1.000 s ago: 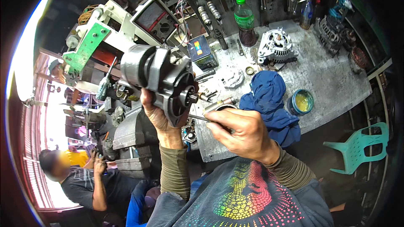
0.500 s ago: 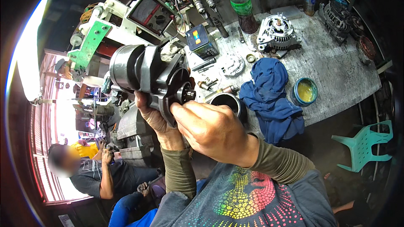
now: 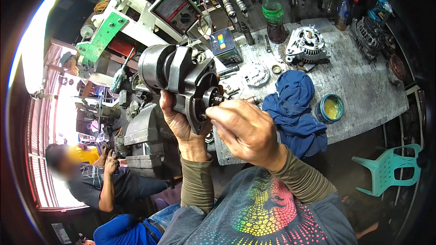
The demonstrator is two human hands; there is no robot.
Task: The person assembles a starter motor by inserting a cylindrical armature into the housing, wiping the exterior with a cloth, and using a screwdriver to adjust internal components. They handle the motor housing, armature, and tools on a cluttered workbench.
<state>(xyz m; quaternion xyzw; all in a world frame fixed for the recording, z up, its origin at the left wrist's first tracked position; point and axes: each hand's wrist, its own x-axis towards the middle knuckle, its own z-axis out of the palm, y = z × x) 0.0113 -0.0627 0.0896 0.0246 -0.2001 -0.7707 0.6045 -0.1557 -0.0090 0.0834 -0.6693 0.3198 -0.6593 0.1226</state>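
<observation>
A black starter motor (image 3: 184, 70) is held up in front of me, tilted, its round body to the left and its nose with the shiny pinion shaft (image 3: 217, 99) to the right. My left hand (image 3: 184, 129) grips its housing from below, the thumb up along the near side. My right hand (image 3: 250, 129) is closed in a pinch at the lower front of the nose housing, just below the pinion shaft. What those fingertips hold, if anything, is too small to name. Beyond the pinion, a silver end cover (image 3: 256, 75) lies on the bench.
The metal workbench (image 3: 363, 93) holds a blue cloth (image 3: 290, 95), a tin of yellow grease (image 3: 330, 108), an alternator (image 3: 309, 45), a bottle with a green cap (image 3: 274, 13) and a battery (image 3: 225, 47). A bench vise (image 3: 143, 131) stands left, near a seated person (image 3: 100, 177). A green chair (image 3: 390, 170) is at right.
The starter motor and both hands have shifted a little right in view. My right hand has drawn slightly away from the housing, fingertips still pinched by it. The whole view has shifted.
</observation>
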